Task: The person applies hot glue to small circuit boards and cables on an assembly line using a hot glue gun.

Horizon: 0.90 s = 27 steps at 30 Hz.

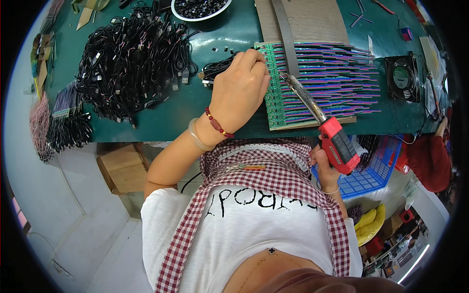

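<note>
Right hand (326, 168) gripping red-handled soldering iron (322, 124), green boards (274, 93)

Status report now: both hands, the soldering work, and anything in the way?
Left hand pinching a black cable at the green circuit strip. Right hand gripping the red soldering iron, tip at the strip. Black cable pile lies apart, left.

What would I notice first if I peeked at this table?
Probably the red-handled soldering iron in the right hand, its tip at the green strip of circuit boards with pink and blue wires in the middle of the table. The left hand presses on that strip. To the left lies a big heap of black cables.
</note>
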{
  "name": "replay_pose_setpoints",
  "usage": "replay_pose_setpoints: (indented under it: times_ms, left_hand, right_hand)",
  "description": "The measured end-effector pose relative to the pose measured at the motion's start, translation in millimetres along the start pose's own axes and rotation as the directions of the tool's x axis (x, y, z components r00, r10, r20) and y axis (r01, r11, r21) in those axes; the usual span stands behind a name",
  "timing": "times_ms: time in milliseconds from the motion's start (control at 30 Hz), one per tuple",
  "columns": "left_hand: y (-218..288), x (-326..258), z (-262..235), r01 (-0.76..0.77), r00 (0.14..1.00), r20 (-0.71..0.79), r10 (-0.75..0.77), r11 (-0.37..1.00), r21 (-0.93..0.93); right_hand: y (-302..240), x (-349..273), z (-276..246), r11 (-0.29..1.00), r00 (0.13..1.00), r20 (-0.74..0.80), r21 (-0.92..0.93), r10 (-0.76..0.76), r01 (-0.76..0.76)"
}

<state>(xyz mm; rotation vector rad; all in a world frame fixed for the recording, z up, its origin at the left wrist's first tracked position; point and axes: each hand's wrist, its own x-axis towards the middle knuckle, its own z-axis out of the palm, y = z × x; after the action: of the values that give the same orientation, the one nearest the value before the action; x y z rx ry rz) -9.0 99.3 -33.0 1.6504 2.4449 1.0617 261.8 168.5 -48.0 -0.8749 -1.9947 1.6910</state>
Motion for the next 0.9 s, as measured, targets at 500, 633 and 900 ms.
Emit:
replay_pose_setpoints:
  times_ms: [500, 633, 900]
  left_hand:
    - [1.0, 0.6, -0.4, -0.007, 1.0, 0.008, 0.006, 1.0, 0.02]
    - [0.7, 1.6, -1.1, -0.018, 1.0, 0.015, 0.018, 0.999, 0.029]
    - [3.8, 6.6, -4.2, -0.029, 0.997, 0.079, 0.022, 0.996, 0.085]
  right_hand:
    - [15.5, -8.1, -3.3, 0.994, 0.997, 0.023, -0.08, -0.073, 0.074]
    - [12.8, -7.2, -1.1, 0.995, 0.997, 0.025, -0.069, -0.069, 0.071]
    - [0.0, -6.5, 6.6, 0.996, 0.993, -0.081, -0.02, 0.083, -0.085]
